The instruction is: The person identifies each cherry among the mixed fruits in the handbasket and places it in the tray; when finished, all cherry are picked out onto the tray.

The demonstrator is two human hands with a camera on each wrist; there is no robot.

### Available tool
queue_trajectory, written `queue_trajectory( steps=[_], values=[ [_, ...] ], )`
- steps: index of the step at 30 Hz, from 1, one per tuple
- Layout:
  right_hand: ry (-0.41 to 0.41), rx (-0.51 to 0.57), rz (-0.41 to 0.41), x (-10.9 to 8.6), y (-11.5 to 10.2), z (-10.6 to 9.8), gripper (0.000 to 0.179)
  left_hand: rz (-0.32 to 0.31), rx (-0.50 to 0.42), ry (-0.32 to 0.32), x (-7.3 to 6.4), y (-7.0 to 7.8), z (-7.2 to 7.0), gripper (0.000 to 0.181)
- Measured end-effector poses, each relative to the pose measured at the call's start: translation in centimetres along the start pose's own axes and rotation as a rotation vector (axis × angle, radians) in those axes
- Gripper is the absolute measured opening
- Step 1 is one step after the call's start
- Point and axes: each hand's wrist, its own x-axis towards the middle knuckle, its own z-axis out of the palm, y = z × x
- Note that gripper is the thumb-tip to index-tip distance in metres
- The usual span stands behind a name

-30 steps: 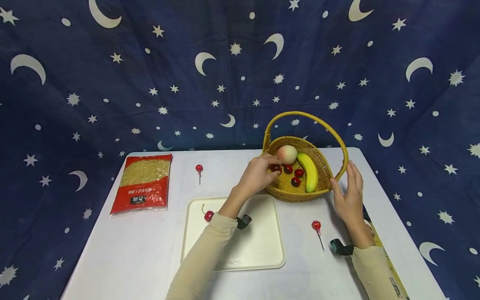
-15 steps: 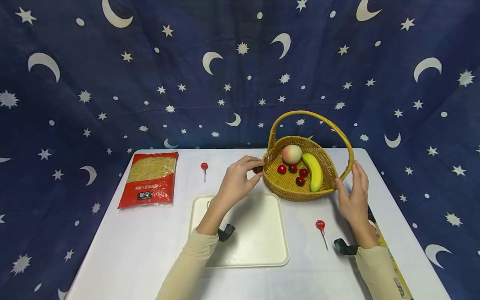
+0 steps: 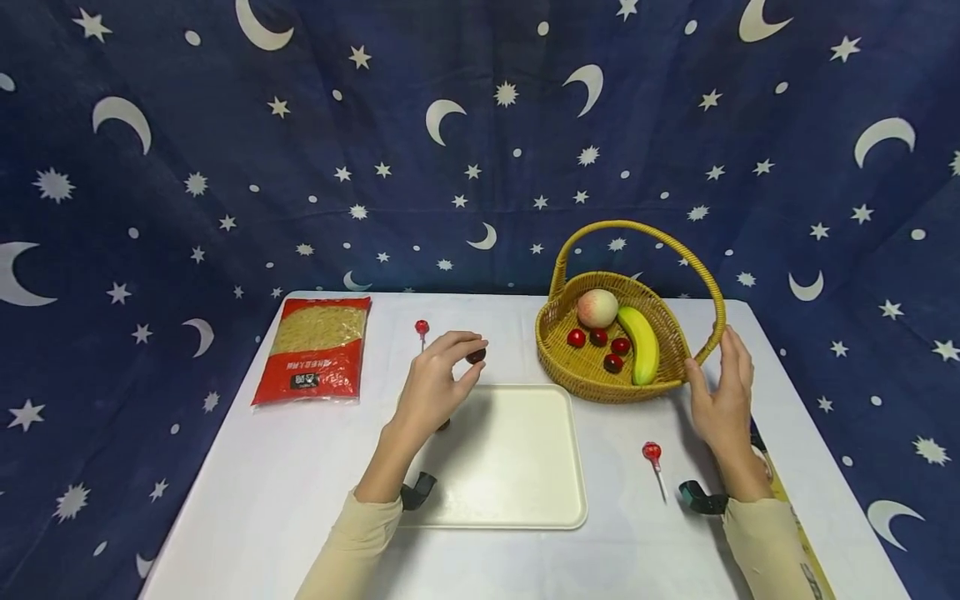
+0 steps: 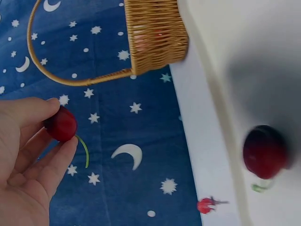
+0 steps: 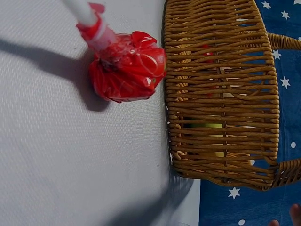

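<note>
Hanging behind and wrapping round both sides: a dark blue backdrop cloth (image 3: 315, 167) printed with pale crescent moons (image 3: 120, 117) and stars, creasing in soft folds. Standing in front of it, a white table (image 3: 247, 500) with rounded far corners, lying flat and filling the lower middle of the head view. Lighting falling evenly from above and the front, casting only soft, short shadows on the tabletop.

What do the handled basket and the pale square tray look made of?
The handled yellow-brown basket looks like woven wicker or rattan: the right wrist view shows ribbed, interlaced strands with a matte finish. The cream square tray seems smooth moulded plastic, with rounded corners and a raised rim, though melamine is possible.
</note>
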Motion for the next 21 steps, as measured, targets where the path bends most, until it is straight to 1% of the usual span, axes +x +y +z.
queue_trajectory(
  steps=[3,6,9,10,12,16,18,21],
  values=[
    [0.001,0.004,-0.005,0.0,0.0,0.0,0.069,0.006,0.025,0.003,-1.0,-0.4,0.3,0.027],
    [0.005,0.01,-0.014,0.0,0.0,0.0,0.068,0.025,0.039,0.003,-2.1,-0.9,1.0,0.027],
    [0.011,0.013,-0.025,0.0,0.1,0.0,0.069,0.048,0.067,-0.023,-2.9,-1.3,2.0,0.025],
    [0.011,0.015,-0.027,0.0,0.1,0.0,0.069,0.046,0.083,-0.037,-3.2,-1.4,2.4,0.025],
    [0.012,0.014,-0.031,0.0,0.2,0.0,0.069,0.042,0.117,-0.081,-3.8,-1.7,3.1,0.023],
    [0.009,0.012,-0.029,0.0,0.3,0.1,0.069,0.039,0.203,-0.208,-5.0,-2.1,4.5,0.019],
    [0.008,0.009,-0.027,0.0,0.3,0.1,0.069,0.049,0.233,-0.267,-5.4,-2.3,4.9,0.017],
    [0.007,0.005,-0.021,0.0,0.3,0.1,0.069,0.05,0.256,-0.328,-5.9,-2.5,5.3,0.016]
  ],
)
